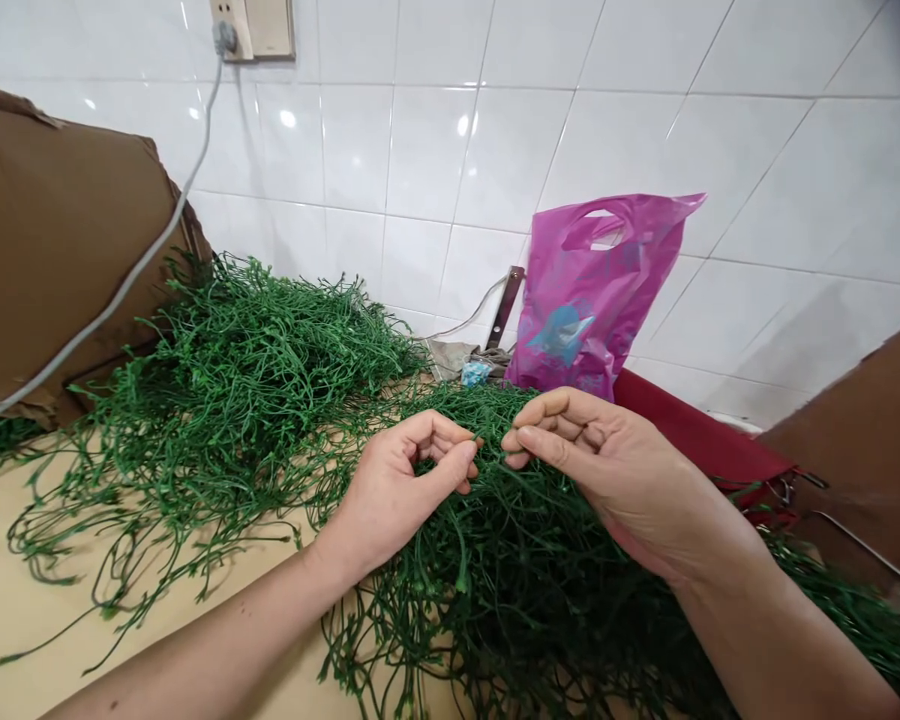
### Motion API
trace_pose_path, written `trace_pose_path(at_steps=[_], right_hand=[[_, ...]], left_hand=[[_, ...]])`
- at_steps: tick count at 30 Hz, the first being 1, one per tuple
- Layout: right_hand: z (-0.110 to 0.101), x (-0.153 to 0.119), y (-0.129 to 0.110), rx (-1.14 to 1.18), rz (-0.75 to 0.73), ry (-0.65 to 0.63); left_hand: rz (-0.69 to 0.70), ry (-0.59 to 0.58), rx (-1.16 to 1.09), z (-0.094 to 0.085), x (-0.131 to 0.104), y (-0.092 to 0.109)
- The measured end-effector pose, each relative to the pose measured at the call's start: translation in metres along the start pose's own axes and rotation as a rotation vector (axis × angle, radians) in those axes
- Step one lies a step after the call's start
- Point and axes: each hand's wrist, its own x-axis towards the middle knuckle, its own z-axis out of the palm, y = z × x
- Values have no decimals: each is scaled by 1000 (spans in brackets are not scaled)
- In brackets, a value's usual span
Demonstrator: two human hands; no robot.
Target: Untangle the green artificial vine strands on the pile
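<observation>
My left hand (405, 485) is closed in a pinch, thumb against the index finger. A tiny brownish bit seems to show at its fingertips, too small to name. Across a narrow gap, my right hand (615, 455) also pinches with thumb and fingers; whatever it may hold is hidden. Both hands hover over a dense pile of green plastic-looking plant stems (510, 580) with small forked tips. To the left lies another heap of the same green stems (262, 370), its loose ends spreading over the tan surface (22, 560).
A brown cardboard box (67, 220) stands at the left, with a grey cable (150, 260) running across it from a wall socket (232, 25). Behind the pile are a pink plastic bag (592, 300), a metal bracket (506, 305) and a red item (697, 430). White tiles cover the wall.
</observation>
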Motion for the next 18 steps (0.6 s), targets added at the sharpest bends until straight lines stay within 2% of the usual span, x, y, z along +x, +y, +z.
trace_pose_path(at_steps=[6, 8, 13, 18], right_hand=[[-2, 1, 6, 8, -59, 65], [-2, 0, 6, -70, -85, 58], [6, -5, 0, -321, -35, -27], [19, -11, -4, -584, -201, 48]], left_hand=[[1, 4, -35, 0, 2, 0], [14, 4, -31, -1, 2, -1], [97, 36, 87, 0, -1, 0], [136, 55, 186, -1, -1, 0]])
